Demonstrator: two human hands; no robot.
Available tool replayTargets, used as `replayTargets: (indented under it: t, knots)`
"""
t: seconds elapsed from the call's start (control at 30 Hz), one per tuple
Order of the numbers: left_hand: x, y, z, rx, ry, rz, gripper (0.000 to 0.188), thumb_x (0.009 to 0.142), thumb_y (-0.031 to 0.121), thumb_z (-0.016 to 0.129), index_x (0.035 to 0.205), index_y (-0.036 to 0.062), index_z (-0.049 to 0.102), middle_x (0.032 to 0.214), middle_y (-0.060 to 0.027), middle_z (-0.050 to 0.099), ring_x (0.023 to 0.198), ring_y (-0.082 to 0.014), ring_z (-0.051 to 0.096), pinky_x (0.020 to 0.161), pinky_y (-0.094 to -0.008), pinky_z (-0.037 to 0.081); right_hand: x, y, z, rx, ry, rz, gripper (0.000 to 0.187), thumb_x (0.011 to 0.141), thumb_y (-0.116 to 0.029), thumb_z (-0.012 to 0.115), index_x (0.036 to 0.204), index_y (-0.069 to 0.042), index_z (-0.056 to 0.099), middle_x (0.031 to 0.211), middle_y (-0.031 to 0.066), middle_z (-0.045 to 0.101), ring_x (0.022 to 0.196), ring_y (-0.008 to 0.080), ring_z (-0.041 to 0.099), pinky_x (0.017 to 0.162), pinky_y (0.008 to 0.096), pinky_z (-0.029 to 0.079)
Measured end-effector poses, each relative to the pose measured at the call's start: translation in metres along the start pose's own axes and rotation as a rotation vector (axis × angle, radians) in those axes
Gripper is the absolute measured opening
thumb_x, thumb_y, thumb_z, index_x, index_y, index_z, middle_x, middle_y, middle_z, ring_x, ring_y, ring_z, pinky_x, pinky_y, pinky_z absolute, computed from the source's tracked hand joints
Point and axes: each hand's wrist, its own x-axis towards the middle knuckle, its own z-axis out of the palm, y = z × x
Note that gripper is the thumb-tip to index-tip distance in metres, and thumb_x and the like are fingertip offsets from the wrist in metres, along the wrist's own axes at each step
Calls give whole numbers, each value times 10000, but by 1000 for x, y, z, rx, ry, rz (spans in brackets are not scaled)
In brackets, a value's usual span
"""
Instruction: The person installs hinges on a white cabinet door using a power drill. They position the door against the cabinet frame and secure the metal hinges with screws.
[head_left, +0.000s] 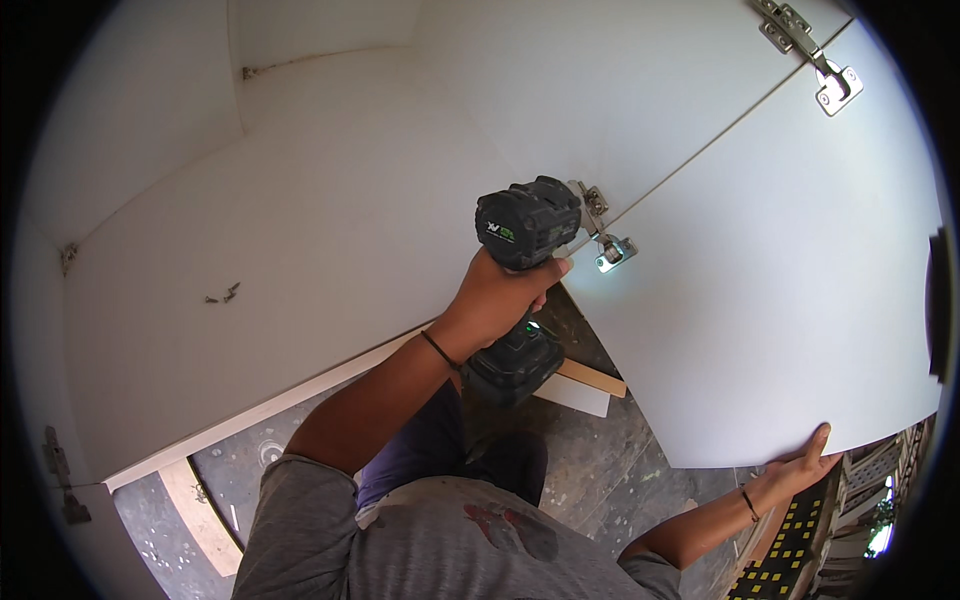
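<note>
My left hand [508,287] is wrapped round the grip of a black cordless drill [528,222]. The drill's front end points at a metal cabinet hinge [612,250], and its light shines on the hinge cup. Whether the bit touches a screw is hidden. At the lower right my right hand [805,466] grips the edge of a white cabinet door [740,300], thumb on the near face and fingers behind. A second hinge [838,88] joins the door to the white cabinet side panel [600,90] farther up.
Several small screws [228,294] lie on the white cabinet panel [330,230] to the left. Another hinge [62,475] sits at the far left. Wood strips [580,385] rest on the stained floor [610,450] below. A black mat with yellow squares [785,545] lies at the lower right.
</note>
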Motion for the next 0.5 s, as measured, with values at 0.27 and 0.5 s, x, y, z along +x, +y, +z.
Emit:
replayTargets:
  t: [0.27, 0.5]
  knots:
    - [1, 2, 5, -43, 4, 1, 132, 813, 140, 655, 830, 33, 581, 648, 14, 530, 516, -68, 482, 480, -232, 405, 0, -2, 4, -5, 0, 3, 543, 793, -109, 648, 1257, 42, 410, 1169, 172, 519, 1051, 248, 515, 952, 379, 381]
    - [2, 0, 5, -36, 0, -14, 139, 815, 148, 656, 838, 33, 583, 658, 12, 535, 523, -71, 484, 494, -234, 415, 0, -3, 3, 6, -3, -7, 546, 795, -89, 644, 1265, 40, 397, 1172, 169, 515, 1053, 248, 510, 945, 378, 387]
